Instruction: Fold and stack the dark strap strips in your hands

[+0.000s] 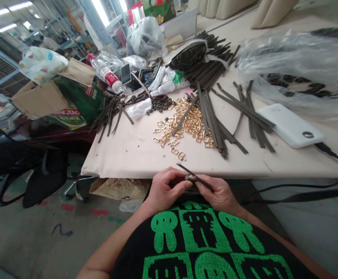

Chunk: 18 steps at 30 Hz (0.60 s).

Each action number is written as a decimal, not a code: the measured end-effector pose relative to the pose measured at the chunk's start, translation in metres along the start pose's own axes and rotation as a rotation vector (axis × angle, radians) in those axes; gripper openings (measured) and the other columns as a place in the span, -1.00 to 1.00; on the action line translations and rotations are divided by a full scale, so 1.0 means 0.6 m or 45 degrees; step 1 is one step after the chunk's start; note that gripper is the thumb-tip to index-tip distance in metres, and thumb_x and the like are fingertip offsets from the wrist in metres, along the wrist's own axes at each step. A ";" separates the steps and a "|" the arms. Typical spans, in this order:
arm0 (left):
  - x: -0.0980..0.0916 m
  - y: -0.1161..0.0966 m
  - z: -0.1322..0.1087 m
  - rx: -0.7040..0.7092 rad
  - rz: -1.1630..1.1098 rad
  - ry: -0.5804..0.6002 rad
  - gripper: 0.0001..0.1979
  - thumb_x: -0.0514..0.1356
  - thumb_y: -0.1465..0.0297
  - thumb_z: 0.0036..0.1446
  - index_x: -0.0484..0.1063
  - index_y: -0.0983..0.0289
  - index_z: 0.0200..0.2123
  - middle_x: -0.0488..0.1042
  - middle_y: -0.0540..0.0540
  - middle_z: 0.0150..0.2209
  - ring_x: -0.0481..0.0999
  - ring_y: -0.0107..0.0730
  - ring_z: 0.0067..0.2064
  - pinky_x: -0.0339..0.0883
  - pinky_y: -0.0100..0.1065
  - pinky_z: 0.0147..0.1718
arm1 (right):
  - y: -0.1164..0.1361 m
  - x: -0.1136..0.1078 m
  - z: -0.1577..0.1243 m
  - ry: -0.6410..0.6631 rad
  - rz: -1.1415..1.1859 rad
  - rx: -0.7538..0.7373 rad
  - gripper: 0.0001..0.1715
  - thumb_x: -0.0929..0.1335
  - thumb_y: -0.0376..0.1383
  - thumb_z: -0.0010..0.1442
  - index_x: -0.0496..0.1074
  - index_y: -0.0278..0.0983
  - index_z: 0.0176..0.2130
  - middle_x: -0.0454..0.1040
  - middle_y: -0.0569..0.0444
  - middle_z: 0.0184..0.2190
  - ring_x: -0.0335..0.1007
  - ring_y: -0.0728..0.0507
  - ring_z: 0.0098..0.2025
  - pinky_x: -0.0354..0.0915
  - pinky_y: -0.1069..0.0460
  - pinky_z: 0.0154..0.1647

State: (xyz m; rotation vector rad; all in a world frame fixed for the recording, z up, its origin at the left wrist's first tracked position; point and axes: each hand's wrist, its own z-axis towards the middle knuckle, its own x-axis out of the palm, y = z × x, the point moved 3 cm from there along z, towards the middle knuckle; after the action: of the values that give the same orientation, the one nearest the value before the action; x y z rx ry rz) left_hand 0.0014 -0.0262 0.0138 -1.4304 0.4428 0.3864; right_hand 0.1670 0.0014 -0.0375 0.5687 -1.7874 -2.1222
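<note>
Both hands meet just off the tabletop's near edge: the left hand (163, 190) and the right hand (218, 192) each pinch, fingers curled shut, a thin dark strap (192, 176) between them. On the tabletop (128, 155) beyond lie gold buckles (183, 124) (a loose heap), more dark strips (215, 124) and a white power bank (290, 124) toward the right edge
</note>
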 end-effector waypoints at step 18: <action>0.007 0.017 0.007 -0.154 -0.082 0.154 -0.76 0.11 0.37 0.20 0.58 0.25 -0.37 0.54 0.06 -0.47 0.47 -0.34 -0.37 0.34 -0.34 -0.28 | 0.001 -0.004 -0.001 -0.008 -0.198 -0.213 -0.65 0.29 -0.36 0.23 0.58 -0.22 -0.06 0.64 0.00 -0.16 0.60 -0.17 -0.20 0.49 -0.01 -0.12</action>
State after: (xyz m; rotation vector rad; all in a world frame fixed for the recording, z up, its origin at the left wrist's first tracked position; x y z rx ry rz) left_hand 0.0003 -0.0208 0.0035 -1.5876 0.4759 0.2796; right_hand 0.1693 0.0019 -0.0368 0.6769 -1.5947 -2.3517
